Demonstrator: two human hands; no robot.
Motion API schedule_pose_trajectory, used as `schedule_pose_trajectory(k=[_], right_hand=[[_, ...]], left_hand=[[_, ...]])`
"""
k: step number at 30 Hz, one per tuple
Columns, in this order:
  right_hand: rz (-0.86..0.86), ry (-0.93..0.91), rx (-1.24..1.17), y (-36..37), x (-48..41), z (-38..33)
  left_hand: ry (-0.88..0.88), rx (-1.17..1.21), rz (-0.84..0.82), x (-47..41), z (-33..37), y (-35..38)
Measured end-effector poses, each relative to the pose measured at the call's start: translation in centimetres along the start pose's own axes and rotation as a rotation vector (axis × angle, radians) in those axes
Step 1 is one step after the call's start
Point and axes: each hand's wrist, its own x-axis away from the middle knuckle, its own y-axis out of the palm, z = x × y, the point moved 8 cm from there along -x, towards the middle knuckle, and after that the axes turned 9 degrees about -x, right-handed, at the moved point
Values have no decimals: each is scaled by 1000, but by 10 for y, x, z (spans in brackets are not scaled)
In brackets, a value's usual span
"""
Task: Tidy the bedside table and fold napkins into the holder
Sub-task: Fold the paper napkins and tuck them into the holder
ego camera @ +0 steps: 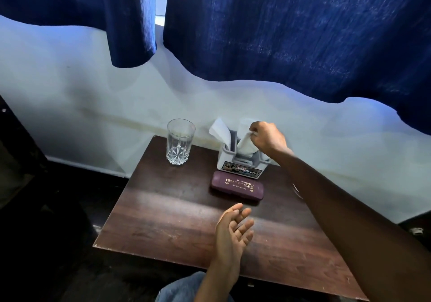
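Right hand [268, 138]: reached out to the far side of the surface [175, 220], over the holder [240, 165]. Fingers curled, pinching the upper edge of a white napkin [245, 145]. Knuckles face the camera, so the exact fingertip contact is hidden.

Napkin: lower part sits inside the holder on its right side, upper part sticks out and leans right toward the hand. Looks loosely folded and a bit crumpled.

Second napkin [219, 130]: in the left side of the holder, sticking up and tilted left. Nothing touches it.

Holder: grey plastic, upright, at the back of the surface near the wall [93, 103]. Label on the front face, "OPEL" readable.

Left hand [233, 229]: palm up, fingers relaxed and slightly spread, holding nothing. Above the near middle of the surface; can't tell whether it rests on it or hovers.

Case [238, 186]: maroon spectacle case, shut, lying flat just in front of the holder. Gold lettering on the lid. Can't tell whether it touches the holder.

Glass [180, 141]: clear cut glass, upright, left of the holder, apart from it. Can't tell if there's liquid in it.

Surface: dark wood, chipped along the near left edge.

Blue curtain [291, 33] hangs above the wall. Denim [177, 287] at the bottom edge.
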Motion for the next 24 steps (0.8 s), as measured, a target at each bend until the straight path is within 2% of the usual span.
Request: schedule_pose_trajectory(k=[15, 19, 24], right_hand=[[-28, 12, 73, 5, 0, 0], [-115, 16, 59, 14, -1, 1], [-131, 19, 86, 13, -3, 8]], left_hand=[[15, -19, -11, 1, 1, 1], [16, -18, -12, 2, 1, 0], [5, -13, -5, 0, -1, 0]])
